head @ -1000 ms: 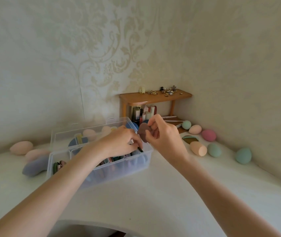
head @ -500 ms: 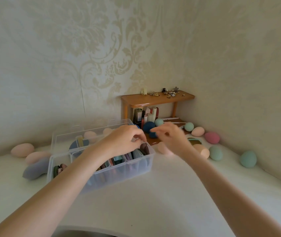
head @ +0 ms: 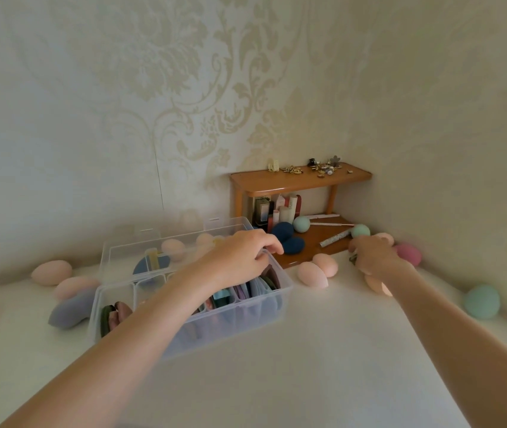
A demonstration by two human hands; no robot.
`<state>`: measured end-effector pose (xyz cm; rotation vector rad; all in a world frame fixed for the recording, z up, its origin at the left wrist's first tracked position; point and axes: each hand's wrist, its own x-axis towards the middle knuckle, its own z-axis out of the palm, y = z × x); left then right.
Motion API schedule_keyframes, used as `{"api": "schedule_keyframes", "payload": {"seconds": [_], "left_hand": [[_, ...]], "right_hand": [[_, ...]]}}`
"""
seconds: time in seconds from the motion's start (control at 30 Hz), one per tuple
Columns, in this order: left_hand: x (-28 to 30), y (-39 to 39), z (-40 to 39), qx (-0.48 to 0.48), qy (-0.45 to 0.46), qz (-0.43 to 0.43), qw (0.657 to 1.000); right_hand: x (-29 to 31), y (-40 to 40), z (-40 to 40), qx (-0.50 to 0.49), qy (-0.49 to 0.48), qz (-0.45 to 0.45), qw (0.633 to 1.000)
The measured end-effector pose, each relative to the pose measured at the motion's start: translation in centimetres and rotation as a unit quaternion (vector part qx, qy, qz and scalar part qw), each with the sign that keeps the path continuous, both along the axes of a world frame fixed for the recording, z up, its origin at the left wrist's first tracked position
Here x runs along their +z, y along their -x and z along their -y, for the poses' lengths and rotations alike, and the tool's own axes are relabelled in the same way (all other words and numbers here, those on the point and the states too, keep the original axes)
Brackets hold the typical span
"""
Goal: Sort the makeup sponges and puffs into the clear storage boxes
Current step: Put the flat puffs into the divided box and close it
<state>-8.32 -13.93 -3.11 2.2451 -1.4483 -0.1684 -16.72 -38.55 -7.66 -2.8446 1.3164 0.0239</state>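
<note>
My left hand [head: 239, 257] rests on the right end of the near clear box [head: 246, 322], its fingers curled over the far rim and onto the upright flat puffs [head: 258, 288] inside. My right hand [head: 372, 256] is stretched out to the right, by the shelf's foot, with its fingers closed over a dark green flat puff [head: 353, 258] that is mostly hidden. Two pink egg sponges [head: 310, 274] lie between my hands. A peach sponge [head: 375, 285] lies under my right wrist. The far clear box [head: 128, 254] holds pale sponges.
A small wooden shelf [head: 298, 180] stands in the corner with trinkets on top and dark blue [head: 283, 231] and teal sponges [head: 301, 223] below. A magenta sponge [head: 408, 254] and a teal one [head: 482, 301] lie by the right wall. Pink [head: 51, 272] and lavender sponges [head: 69, 310] lie to the left.
My right hand put the brown puff into the near box's right end, then moved right and down onto the green puff. My left hand stayed on the box.
</note>
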Motion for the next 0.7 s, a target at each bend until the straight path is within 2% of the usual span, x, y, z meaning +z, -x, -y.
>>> {"api": "schedule_keyframes", "payload": {"seconds": [0.1,0.2,0.27,0.33,0.4,0.47,0.7], "left_hand": [[-0.2,-0.2,0.2,0.008,0.006,-0.005,1.000],[-0.2,-0.5,-0.1,0.006,0.016,-0.003,1.000],[-0.1,-0.6,-0.7,0.004,0.034,0.001,0.999],[0.2,-0.8,-1.7,0.013,0.063,-0.004,0.998],[0.4,-0.9,-3.1,0.033,0.074,-0.019,0.997],[0.3,-1.1,-4.3,0.042,0.059,-0.028,0.997],[0.2,0.0,-5.4,-0.032,0.021,-0.020,0.999]], "right_hand": [[1.6,-0.2,-0.5,0.026,0.030,0.055,0.998],[4.2,-0.5,-2.3,0.065,-0.017,0.190,0.979],[6.5,-0.9,-4.6,0.125,-0.053,0.288,0.948],[8.3,-1.0,-7.4,0.192,-0.136,0.358,0.903],[9.0,-1.2,-9.9,0.240,-0.216,0.364,0.874],[8.6,-1.4,-11.6,0.269,-0.243,0.339,0.868],[6.1,-1.8,-13.7,0.302,-0.177,0.280,0.894]]}}
